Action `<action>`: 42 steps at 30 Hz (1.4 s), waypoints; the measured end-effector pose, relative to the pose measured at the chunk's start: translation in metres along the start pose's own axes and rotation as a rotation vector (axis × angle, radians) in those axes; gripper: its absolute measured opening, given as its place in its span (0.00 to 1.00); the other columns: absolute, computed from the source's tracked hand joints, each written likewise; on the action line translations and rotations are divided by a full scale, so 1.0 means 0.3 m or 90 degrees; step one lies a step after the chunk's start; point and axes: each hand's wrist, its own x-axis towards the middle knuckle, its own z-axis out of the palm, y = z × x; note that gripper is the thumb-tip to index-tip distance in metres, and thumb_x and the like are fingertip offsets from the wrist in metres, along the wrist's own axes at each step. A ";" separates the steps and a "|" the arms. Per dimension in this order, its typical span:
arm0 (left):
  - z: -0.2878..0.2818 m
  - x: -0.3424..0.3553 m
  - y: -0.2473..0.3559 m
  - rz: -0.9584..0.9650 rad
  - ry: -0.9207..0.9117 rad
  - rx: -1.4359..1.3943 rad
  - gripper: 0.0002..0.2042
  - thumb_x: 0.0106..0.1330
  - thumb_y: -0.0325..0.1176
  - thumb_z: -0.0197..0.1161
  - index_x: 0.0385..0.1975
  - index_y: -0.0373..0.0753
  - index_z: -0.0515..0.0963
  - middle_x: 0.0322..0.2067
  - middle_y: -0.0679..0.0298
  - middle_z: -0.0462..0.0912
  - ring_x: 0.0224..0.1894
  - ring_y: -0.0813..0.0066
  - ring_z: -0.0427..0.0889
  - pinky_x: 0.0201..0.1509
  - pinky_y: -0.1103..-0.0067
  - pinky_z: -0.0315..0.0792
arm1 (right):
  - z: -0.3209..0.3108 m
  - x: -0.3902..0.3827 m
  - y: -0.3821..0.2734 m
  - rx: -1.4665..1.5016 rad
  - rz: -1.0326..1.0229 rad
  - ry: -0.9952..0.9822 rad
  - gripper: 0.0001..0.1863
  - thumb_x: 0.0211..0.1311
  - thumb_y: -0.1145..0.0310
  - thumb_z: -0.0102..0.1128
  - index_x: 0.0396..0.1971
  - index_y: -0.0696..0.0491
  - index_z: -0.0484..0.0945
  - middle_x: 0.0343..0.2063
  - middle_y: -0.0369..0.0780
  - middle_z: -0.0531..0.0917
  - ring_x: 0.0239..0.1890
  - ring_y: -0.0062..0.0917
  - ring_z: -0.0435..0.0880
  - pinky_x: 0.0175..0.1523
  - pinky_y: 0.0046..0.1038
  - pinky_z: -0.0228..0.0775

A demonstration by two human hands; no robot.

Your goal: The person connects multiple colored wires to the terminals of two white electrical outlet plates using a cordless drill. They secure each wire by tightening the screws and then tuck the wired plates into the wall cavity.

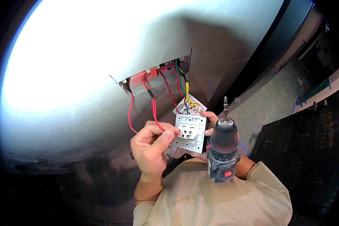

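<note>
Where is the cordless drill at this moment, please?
In the head view, the cordless drill sits right of centre, bit up, beside the white switch module with the right hand.

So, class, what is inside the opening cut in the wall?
Inside the wall opening are red wires plus green and yellow wires, running down to the white switch plates. Deeper in is too dark to see.

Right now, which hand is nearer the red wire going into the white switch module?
Left. The left hand pinches the red wire at the white switch module; the right hand grips the module's far side, beside the cordless drill.
</note>
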 end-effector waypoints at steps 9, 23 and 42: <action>0.029 -0.008 0.018 0.018 0.021 0.122 0.02 0.63 0.21 0.68 0.31 0.30 0.84 0.37 0.57 0.88 0.39 0.75 0.81 0.46 0.78 0.72 | 0.027 0.004 -0.018 0.144 0.107 0.057 0.24 0.46 0.71 0.82 0.44 0.60 0.81 0.61 0.60 0.77 0.61 0.48 0.80 0.61 0.45 0.75; -0.001 0.008 -0.042 0.170 -0.084 0.232 0.01 0.63 0.20 0.67 0.33 0.31 0.83 0.41 0.52 0.88 0.51 0.64 0.81 0.59 0.68 0.70 | 0.025 0.006 -0.013 -0.028 -0.044 0.034 0.38 0.49 0.68 0.84 0.57 0.62 0.72 0.67 0.56 0.73 0.63 0.38 0.79 0.66 0.38 0.71; -0.042 0.051 -0.105 0.258 -0.167 -0.002 0.08 0.56 0.22 0.64 0.36 0.32 0.83 0.38 0.49 0.90 0.57 0.52 0.75 0.64 0.58 0.66 | 0.019 0.040 -0.135 -0.113 0.074 -0.052 0.46 0.42 0.55 0.87 0.62 0.58 0.75 0.63 0.51 0.77 0.64 0.39 0.78 0.68 0.36 0.68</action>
